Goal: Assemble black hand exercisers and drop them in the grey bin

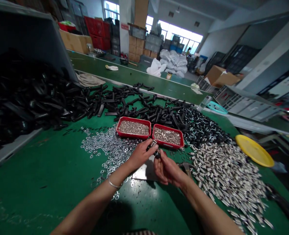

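Note:
My left hand is closed around a small part with a silvery cylinder and a black body, held just in front of the red trays. From the other side my right hand pinches the black end of the same part, its other fingers curled. Both hands hover over a pale metal plate lying on the green table. Behind them sit a red tray of tiny metal pieces and a second red tray of small pins and rings. Fingers hide much of the held part.
Loose metal washers spread to the left. Black plastic parts heap along the back and left. Silvery cylinders and black-headed bolts pile on the right, near a yellow lid. A hammer lies beside my right hand.

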`<control>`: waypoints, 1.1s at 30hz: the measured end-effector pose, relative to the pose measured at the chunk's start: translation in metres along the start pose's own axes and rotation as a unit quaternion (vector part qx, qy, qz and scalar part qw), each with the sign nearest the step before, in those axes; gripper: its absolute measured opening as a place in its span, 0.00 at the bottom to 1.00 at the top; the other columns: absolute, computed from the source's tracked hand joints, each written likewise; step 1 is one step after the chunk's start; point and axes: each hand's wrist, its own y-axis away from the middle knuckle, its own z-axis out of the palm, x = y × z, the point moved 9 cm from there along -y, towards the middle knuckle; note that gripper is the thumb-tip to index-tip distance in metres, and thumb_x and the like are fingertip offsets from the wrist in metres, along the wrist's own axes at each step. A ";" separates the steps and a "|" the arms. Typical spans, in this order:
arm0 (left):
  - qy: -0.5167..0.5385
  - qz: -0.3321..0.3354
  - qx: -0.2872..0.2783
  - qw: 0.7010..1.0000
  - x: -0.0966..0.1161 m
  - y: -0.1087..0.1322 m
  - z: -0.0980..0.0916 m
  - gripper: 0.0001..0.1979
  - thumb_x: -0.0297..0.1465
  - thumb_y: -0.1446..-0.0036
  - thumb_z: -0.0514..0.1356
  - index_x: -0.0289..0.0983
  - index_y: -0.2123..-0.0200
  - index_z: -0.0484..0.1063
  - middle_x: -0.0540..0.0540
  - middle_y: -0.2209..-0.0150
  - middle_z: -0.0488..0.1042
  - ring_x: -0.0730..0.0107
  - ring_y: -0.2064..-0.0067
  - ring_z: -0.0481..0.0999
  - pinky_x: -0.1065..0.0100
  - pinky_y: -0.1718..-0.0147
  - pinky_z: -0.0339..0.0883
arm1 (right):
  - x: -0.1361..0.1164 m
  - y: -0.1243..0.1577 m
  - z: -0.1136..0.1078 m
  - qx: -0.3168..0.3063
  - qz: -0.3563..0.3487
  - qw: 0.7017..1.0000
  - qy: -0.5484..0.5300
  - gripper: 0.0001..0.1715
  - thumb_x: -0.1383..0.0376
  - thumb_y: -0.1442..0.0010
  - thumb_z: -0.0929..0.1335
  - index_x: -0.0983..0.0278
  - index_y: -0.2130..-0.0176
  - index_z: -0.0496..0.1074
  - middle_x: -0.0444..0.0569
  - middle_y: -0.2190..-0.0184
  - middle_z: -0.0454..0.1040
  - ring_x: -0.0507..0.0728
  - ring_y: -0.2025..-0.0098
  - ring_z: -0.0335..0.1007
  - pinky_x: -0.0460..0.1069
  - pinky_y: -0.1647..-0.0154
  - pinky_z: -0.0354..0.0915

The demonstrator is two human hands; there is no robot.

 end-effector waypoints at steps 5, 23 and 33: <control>0.011 -0.043 0.020 0.999 -0.007 0.000 -0.001 0.13 0.40 0.33 0.52 0.38 0.65 0.68 0.50 0.67 0.72 0.68 0.64 0.71 0.68 0.61 0.62 | -0.020 0.010 -0.031 0.189 -0.079 0.965 0.166 0.30 0.39 0.38 0.61 0.63 0.63 0.68 0.50 0.70 0.74 0.55 0.71 0.68 0.48 0.72 0.62; -0.049 0.026 0.006 0.998 0.005 0.002 0.011 0.07 0.34 0.33 0.51 0.38 0.62 0.66 0.45 0.60 0.70 0.63 0.54 0.70 0.63 0.50 0.62 | 0.008 0.002 -0.007 0.077 0.004 0.992 -0.099 0.33 0.38 0.38 0.60 0.64 0.64 0.70 0.45 0.78 0.69 0.51 0.82 0.58 0.47 0.81 0.58; -0.023 -0.024 0.043 0.998 -0.002 0.001 0.002 0.09 0.35 0.35 0.52 0.39 0.67 0.64 0.48 0.65 0.69 0.65 0.60 0.69 0.64 0.56 0.63 | -0.008 0.004 -0.015 0.124 -0.067 0.988 -0.065 0.22 0.47 0.37 0.66 0.62 0.57 0.70 0.48 0.70 0.74 0.55 0.74 0.68 0.52 0.69 0.69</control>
